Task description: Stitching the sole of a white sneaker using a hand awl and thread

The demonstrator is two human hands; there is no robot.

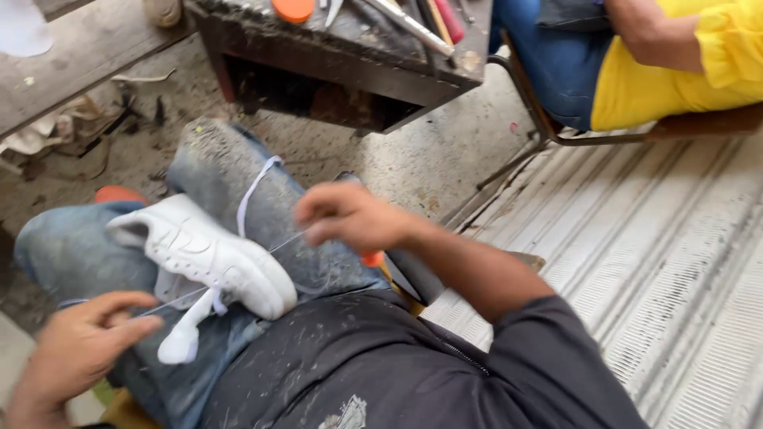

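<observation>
Dark workbench (pixel 350 59) up top, strewn with tools (pixel 405 24) and an orange lid (pixel 293 9). Off right, corrugated metal (pixel 636 262). Seated beyond, person in yellow (pixel 675 71).

The lap (pixel 238 167), in dusty blue jeans, carries a white shoe (pixel 211 254) lying sole-outward across both thighs, while the dark bench (pixel 350 67) beyond holds an orange lid (pixel 292 9) and tools (pixel 413 24) near its far edge.

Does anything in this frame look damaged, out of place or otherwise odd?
Nothing looks damaged. The white sneaker lies sole-up across the lap in dusty blue jeans, with thin white thread stretched between the left hand and right hand.
</observation>
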